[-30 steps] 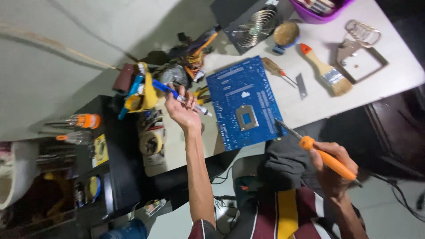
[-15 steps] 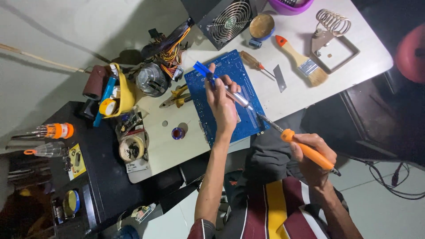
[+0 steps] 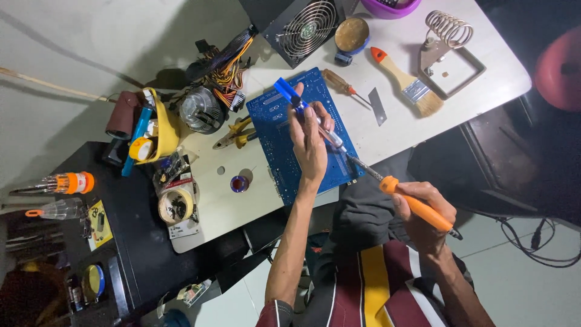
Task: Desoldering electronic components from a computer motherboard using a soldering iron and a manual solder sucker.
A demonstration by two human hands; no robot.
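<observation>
The left hand (image 3: 310, 142) hovered over the blue rectangular circuit board (image 3: 284, 130) lying flat on the white surface (image 3: 399, 121), its fingers pinching a blue-handled slim tool (image 3: 302, 112) slantwise — steady above the board. The right hand (image 3: 423, 215) wrapped its fingers tight round the orange-handled soldering iron (image 3: 411, 203), tip aimed at the board's near edge. Yellow-handled pliers (image 3: 233, 133), a wooden-handled screwdriver (image 3: 340, 82) and a wooden-handled paintbrush (image 3: 404, 82) lay close by — none blocking.

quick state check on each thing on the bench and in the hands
left hand: grips blue desoldering pump over the board
right hand: grips orange soldering iron, tip near board edge
blue circuit board: lying flat on table
paintbrush: lying loose
iron stand: empty
screwdriver: lying loose
</observation>
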